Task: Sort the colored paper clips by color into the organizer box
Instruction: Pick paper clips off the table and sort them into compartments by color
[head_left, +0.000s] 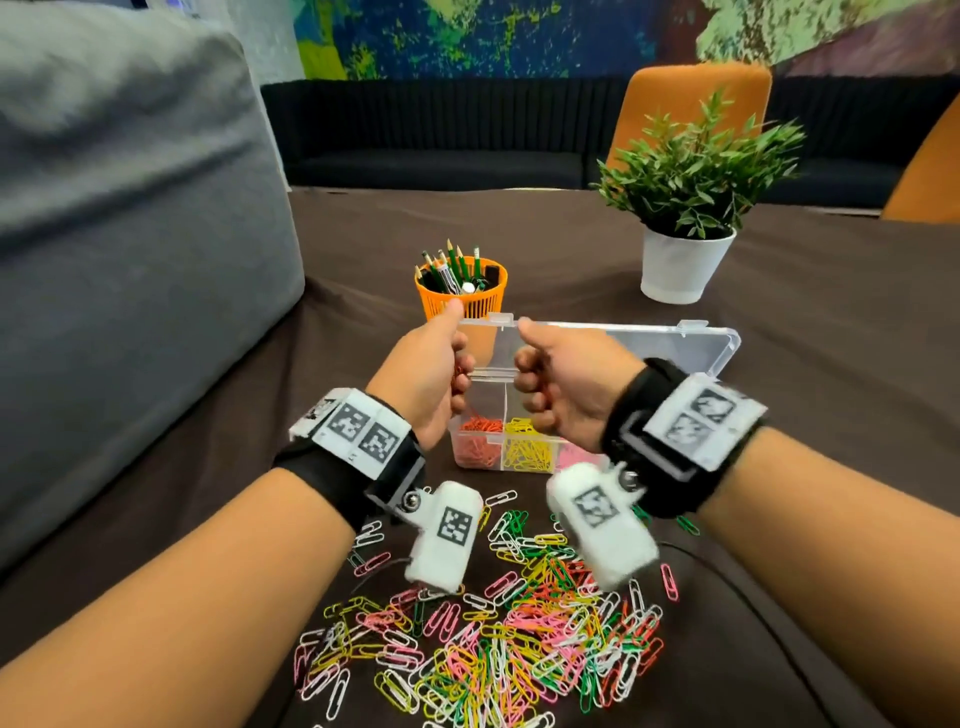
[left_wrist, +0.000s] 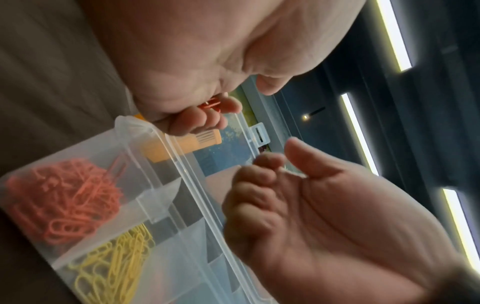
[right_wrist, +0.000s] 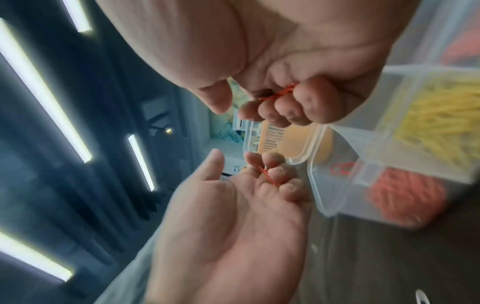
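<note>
Brown worktop (head_left: 779, 415): both hands, left hand (head_left: 423, 371) and right hand (head_left: 563, 382), clench red clips (right_wrist: 279, 93) above the organizer box (head_left: 470, 462), red compartment at 7 o'clock, likely the next drop.

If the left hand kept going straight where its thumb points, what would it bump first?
Probably the orange pencil cup: the left hand, gripping red paper clips, points forward above the organizer box, and its thumb tip overlaps the cup in the head view. Depth is unclear.

A: Reference item?
B: Orange pencil cup (head_left: 464, 292), holding green pencils.
A: Others?
B: White-potted plant (head_left: 688, 208) to its right; grey cushion (head_left: 119, 234) to its left; orange chair (head_left: 691, 98) behind the plant.
</note>
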